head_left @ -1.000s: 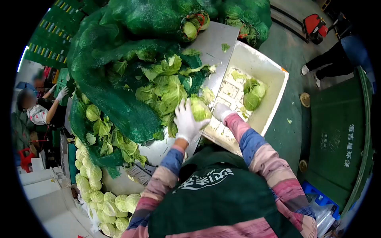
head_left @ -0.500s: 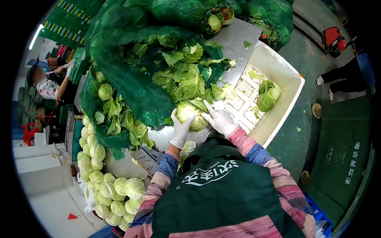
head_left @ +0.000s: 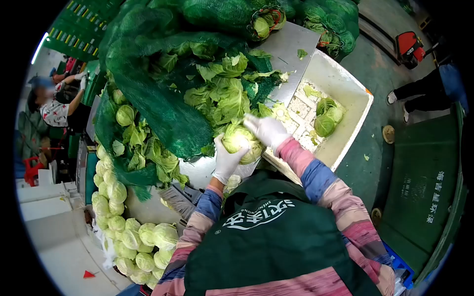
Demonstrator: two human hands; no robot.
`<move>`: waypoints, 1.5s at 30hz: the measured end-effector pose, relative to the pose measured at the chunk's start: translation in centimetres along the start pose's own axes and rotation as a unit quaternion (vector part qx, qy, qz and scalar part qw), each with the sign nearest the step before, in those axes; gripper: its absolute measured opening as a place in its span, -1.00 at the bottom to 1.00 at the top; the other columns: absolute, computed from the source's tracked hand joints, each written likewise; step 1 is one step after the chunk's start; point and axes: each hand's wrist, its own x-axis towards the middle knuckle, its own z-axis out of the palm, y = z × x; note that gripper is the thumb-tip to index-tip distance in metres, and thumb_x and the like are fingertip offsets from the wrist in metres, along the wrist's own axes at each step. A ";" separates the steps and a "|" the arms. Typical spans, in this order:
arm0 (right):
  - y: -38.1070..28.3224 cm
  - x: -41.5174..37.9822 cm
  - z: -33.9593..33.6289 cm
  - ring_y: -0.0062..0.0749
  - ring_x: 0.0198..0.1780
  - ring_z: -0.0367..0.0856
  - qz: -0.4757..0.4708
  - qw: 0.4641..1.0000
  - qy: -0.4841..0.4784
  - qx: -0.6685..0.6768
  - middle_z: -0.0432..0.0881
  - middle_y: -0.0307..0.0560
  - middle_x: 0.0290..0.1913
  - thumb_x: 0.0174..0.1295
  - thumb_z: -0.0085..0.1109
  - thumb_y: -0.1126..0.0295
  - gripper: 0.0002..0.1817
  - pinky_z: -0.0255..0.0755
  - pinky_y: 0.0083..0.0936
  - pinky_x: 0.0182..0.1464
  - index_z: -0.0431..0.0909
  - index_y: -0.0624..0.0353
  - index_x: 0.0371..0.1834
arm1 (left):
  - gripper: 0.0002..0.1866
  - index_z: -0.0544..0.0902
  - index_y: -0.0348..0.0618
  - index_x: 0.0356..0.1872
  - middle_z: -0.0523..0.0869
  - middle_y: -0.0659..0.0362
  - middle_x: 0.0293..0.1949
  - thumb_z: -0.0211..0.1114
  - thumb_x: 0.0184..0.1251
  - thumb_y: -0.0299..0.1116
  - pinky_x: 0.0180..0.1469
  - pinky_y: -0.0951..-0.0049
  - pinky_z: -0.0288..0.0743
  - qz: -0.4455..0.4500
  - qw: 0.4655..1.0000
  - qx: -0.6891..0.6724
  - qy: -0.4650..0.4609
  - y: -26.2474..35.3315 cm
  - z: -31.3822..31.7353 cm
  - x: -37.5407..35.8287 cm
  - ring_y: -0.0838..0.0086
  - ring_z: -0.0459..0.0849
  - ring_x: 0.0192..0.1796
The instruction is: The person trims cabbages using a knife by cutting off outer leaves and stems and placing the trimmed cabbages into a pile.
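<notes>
A pale green cabbage [head_left: 240, 139] sits in my gloved left hand [head_left: 228, 159], whose fingers and thumb wrap its lower left side. My gloved right hand [head_left: 269, 131] is at its upper right edge, fingers bent together and slightly blurred; what they pinch I cannot make out. Loose green leaves [head_left: 229, 96] lie heaped just beyond the cabbage on green netting [head_left: 168, 111]. A bare patch of the metal table [head_left: 197, 172] shows beside my left wrist.
A white bin [head_left: 353, 84] on the right holds leaves and scraps. Trimmed cabbages [head_left: 129, 239] are piled at lower left, near a brush [head_left: 177, 200]. Full net sacks [head_left: 219, 17] lie at the back. One person [head_left: 57, 111] works at far left; another's legs [head_left: 419, 96] show at right.
My right hand has shifted from the cabbage's right side to its upper edge, its fingers drawing together. My left hand still holds the cabbage, which shows a paler face.
</notes>
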 end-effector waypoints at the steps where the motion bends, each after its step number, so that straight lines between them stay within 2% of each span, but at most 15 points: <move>1: 1.2 1.0 -0.1 0.00 -0.24 0.69 0.037 0.996 0.024 0.075 0.70 0.12 -0.28 0.43 -0.30 -0.13 -0.47 0.55 -0.15 -0.13 0.43 -0.18 0.30 | -0.16 0.15 -0.32 0.22 0.43 -0.02 0.08 0.53 -0.01 -0.40 0.14 0.42 0.48 0.028 0.999 0.032 0.013 0.1 0.2 -0.5 0.37 0.50 0.10; 4: 5.8 0.6 -0.6 -0.05 -0.12 0.67 0.085 0.994 0.012 0.074 0.68 0.08 -0.08 0.44 -0.28 -0.08 -0.51 0.53 -0.19 -0.05 0.50 -0.17 0.23 | -0.11 0.15 -0.30 0.25 0.39 -0.03 0.15 0.56 -0.06 -0.38 0.18 0.41 0.45 0.042 0.999 -0.010 0.012 -1.8 -0.8 -1.3 0.33 0.50 0.12; 7: 9.2 -1.0 1.4 0.01 -0.23 0.68 0.162 0.986 0.046 -0.005 0.69 0.13 -0.19 0.43 -0.21 -0.05 -0.48 0.52 -0.14 -0.16 0.38 -0.11 0.35 | -0.09 0.12 -0.26 0.28 0.33 -0.02 0.22 0.55 -0.03 -0.35 0.16 0.32 0.49 0.008 0.997 -0.072 0.030 -2.8 -2.0 -1.8 0.27 0.51 0.14; 9: 5.6 -1.9 0.7 0.05 -0.32 0.66 0.204 0.977 0.055 0.013 0.68 0.20 -0.30 0.44 -0.21 -0.05 -0.41 0.51 -0.14 -0.25 0.18 -0.07 0.46 | -0.09 0.08 -0.19 0.33 0.35 -0.02 0.22 0.52 0.04 -0.34 0.09 0.21 0.55 -0.211 0.935 -0.278 0.065 0.5 -2.6 -2.6 0.23 0.52 0.17; 12: 0.8 -2.9 1.7 0.10 -0.40 0.64 0.145 0.974 0.062 0.163 0.66 0.23 -0.41 0.43 -0.18 -0.05 -0.34 0.47 -0.11 -0.33 0.04 -0.01 0.51 | -0.02 0.00 -0.07 0.41 0.39 -0.03 0.22 0.51 0.06 -0.33 0.03 0.16 0.60 -0.212 0.938 -0.267 0.057 0.4 -2.1 -2.3 0.20 0.54 0.16; 15: -1.7 -3.7 2.6 0.10 -0.42 0.64 0.033 0.994 0.063 0.087 0.66 0.21 -0.41 0.40 -0.13 -0.11 -0.34 0.49 -0.12 -0.34 0.12 -0.09 0.48 | 0.03 0.00 -0.19 0.42 0.40 -0.04 0.23 0.55 0.00 -0.33 0.06 0.21 0.58 -0.249 0.942 -0.224 0.022 1.0 -1.8 -1.4 0.24 0.54 0.16; 19: -2.2 -3.7 -0.1 0.09 -0.40 0.65 0.027 0.999 -0.009 0.018 0.66 0.17 -0.44 0.31 -0.03 -0.18 -0.29 0.52 -0.14 -0.32 0.21 -0.06 0.44 | 0.01 0.10 -0.26 0.38 0.44 -0.04 0.21 0.59 -0.05 -0.33 0.16 0.34 0.51 -0.194 0.975 -0.104 0.032 -0.4 -1.5 -0.2 0.29 0.54 0.16; 22: -1.3 -3.0 0.7 0.00 -0.31 0.67 -0.020 0.990 0.109 0.082 0.66 0.10 -0.32 0.06 0.23 -0.28 -0.17 0.54 -0.25 -0.23 0.39 -0.02 0.33 | -0.05 0.15 -0.27 0.35 0.46 -0.02 0.19 0.57 -0.02 -0.35 0.17 0.36 0.50 -0.138 0.973 -0.181 -0.034 0.0 -1.8 -0.2 0.31 0.55 0.16; 25: -0.1 -1.3 1.8 -0.07 -0.19 0.66 -0.046 0.989 0.085 0.116 0.61 0.02 -0.24 0.02 0.26 -0.28 -0.17 0.53 -0.33 -0.10 0.46 0.03 0.27 | -0.10 0.16 -0.27 0.34 0.48 -0.01 0.18 0.56 0.01 -0.37 0.16 0.38 0.50 -0.123 0.979 -0.156 -0.048 0.3 -2.6 -0.1 0.33 0.55 0.15; 30: 0.4 0.6 2.4 0.03 -0.23 0.63 -0.101 0.982 0.090 0.132 0.63 0.07 -0.24 0.07 0.25 -0.17 -0.43 0.49 -0.21 -0.17 0.63 0.20 -0.24 | -0.13 0.23 -0.29 0.31 0.48 0.02 0.19 0.56 0.00 -0.36 0.17 0.38 0.49 -0.127 0.973 -0.161 -0.105 1.1 -3.8 0.2 0.37 0.54 0.17; 33: 3.4 2.4 5.7 0.03 -0.27 0.64 -0.006 0.978 0.086 0.190 0.65 0.10 -0.32 0.16 0.20 -0.06 -0.53 0.50 -0.21 -0.18 0.64 0.19 -0.26 | -0.16 0.26 -0.30 0.29 0.52 0.05 0.15 0.56 0.00 -0.35 0.17 0.41 0.48 -0.024 0.990 -0.100 -0.097 -1.2 -3.8 -0.2 0.39 0.55 0.15; 35: 5.1 1.6 5.9 0.04 -0.21 0.67 0.089 0.984 0.062 0.142 0.68 0.16 -0.27 0.21 0.17 0.04 -0.61 0.52 -0.22 -0.12 0.67 0.15 -0.21 | -0.21 0.26 -0.26 0.28 0.53 0.05 0.14 0.52 0.06 -0.35 0.07 0.39 0.57 -0.010 0.991 -0.096 -0.093 -1.1 -3.8 -0.8 0.37 0.58 0.13; 38: 6.7 -0.8 5.3 0.07 -0.24 0.66 0.155 0.972 0.081 0.157 0.67 0.20 -0.33 0.27 0.16 0.09 -0.61 0.51 -0.27 -0.15 0.62 0.23 -0.13 | -0.26 0.23 -0.10 0.31 0.48 -0.02 0.19 0.45 0.15 -0.29 -0.14 0.24 0.69 -0.204 0.958 -0.198 -0.038 -0.1 -3.9 -1.6 0.25 0.58 0.17; 42: 3.0 -4.5 4.3 0.09 -0.31 0.65 0.108 0.934 0.096 0.327 0.66 0.24 -0.39 0.42 -0.09 0.12 -0.56 0.51 -0.19 -0.21 0.45 0.18 0.19 | -0.29 0.26 -0.05 0.31 0.47 0.01 0.19 0.42 0.19 -0.18 -0.04 0.15 0.66 -0.279 0.923 -0.263 0.036 1.1 -2.3 -2.4 0.16 0.57 0.17; 45: 0.2 -6.0 5.4 0.13 -0.46 0.60 0.059 0.952 0.056 0.295 0.61 0.22 -0.52 0.44 -0.18 0.12 -0.47 0.47 -0.11 -0.33 0.23 0.15 0.39 | -0.34 0.27 0.01 0.34 0.39 0.07 0.27 0.34 0.27 -0.13 0.13 -0.02 0.54 -0.336 0.862 -0.378 -0.047 3.0 -1.3 -2.1 0.12 0.44 0.27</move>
